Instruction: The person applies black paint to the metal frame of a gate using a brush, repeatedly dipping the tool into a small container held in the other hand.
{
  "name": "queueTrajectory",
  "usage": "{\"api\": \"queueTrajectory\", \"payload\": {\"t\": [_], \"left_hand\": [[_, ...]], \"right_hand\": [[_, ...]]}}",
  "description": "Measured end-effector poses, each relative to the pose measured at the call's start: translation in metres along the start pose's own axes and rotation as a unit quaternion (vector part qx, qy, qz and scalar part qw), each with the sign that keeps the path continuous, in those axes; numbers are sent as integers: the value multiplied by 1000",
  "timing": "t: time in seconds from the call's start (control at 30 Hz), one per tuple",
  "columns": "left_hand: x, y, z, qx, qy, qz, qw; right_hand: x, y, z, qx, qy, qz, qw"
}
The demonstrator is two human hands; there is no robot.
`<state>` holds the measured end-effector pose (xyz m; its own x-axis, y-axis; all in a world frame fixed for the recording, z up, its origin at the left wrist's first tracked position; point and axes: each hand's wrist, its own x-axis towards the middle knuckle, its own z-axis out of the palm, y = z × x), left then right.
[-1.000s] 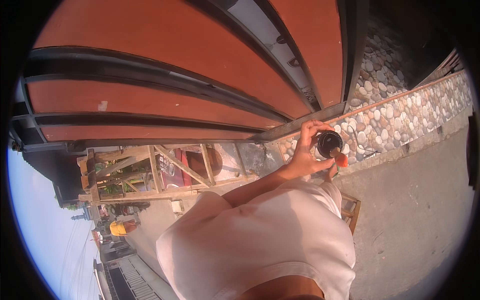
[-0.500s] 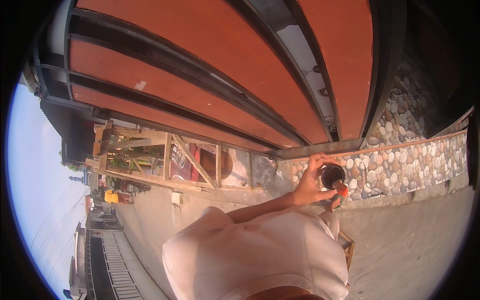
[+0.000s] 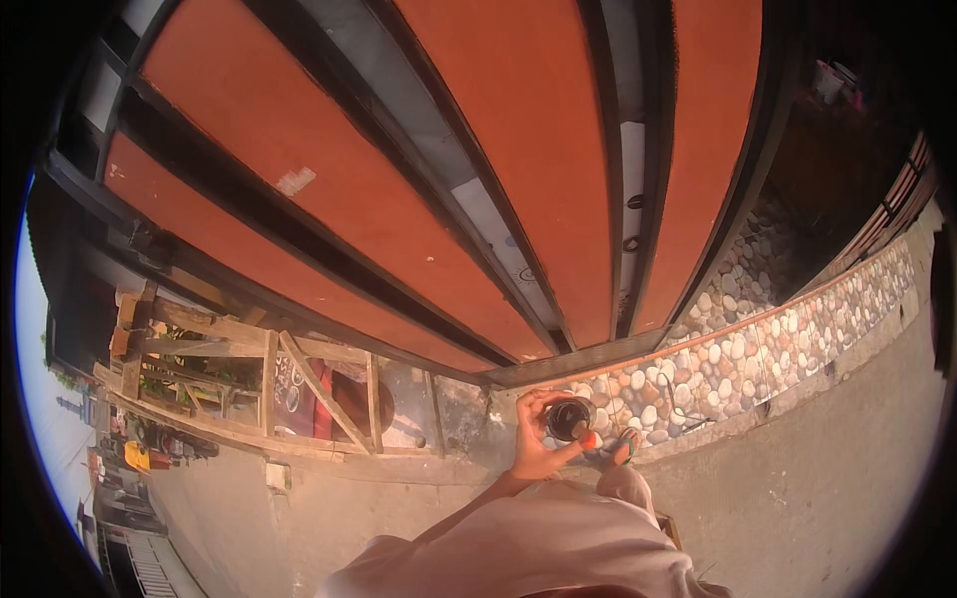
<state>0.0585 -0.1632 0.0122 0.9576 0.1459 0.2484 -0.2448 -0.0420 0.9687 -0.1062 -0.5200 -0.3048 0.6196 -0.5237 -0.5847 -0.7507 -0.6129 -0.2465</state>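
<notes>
My left hand (image 3: pixel 536 446) is wrapped around a small round container (image 3: pixel 569 420) with a dark inside, its open top facing up. Fingers curl over its far left side and the thumb lies along the near side. Out of the container, toward the thumb, sticks a short tool with a red-orange end (image 3: pixel 590 440); it looks like a brush handle, though most of it is hidden. My right hand does not show. Just beyond the container rises a large gate or fence of orange panels (image 3: pixel 518 130) in black framing.
A pebble-patterned tiled strip (image 3: pixel 738 369) runs along the gate's foot, with a thin dark bent rod (image 3: pixel 678 404) on it. My sandalled foot (image 3: pixel 625 448) stands beside the strip. At left is a wooden frame (image 3: pixel 269 379); farther off, a person in yellow (image 3: pixel 138 456).
My view has turned, so the gate, wooden frame and pebbled strip sit differently. My left hand and the container appear farther left and lower, with the hold unchanged.
</notes>
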Motion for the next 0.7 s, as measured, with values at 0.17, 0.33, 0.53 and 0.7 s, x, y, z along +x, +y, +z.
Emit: {"api": "queueTrajectory", "payload": {"t": [0.17,0.33,0.53,0.7], "left_hand": [[-39,-3,-51,49,47,-3,998],[-83,8,-98,35,91,-32,995],[-108,11,-133,40,108,-24,993],[-119,20,-149,9,125,5,992]], "right_hand": [[-30,20,-7,0,33,23,999],[-43,17,3,4,50,20,999],[-52,-20,16,10,51,11,999],[-55,-67,28,11,30,-31,999]]}}
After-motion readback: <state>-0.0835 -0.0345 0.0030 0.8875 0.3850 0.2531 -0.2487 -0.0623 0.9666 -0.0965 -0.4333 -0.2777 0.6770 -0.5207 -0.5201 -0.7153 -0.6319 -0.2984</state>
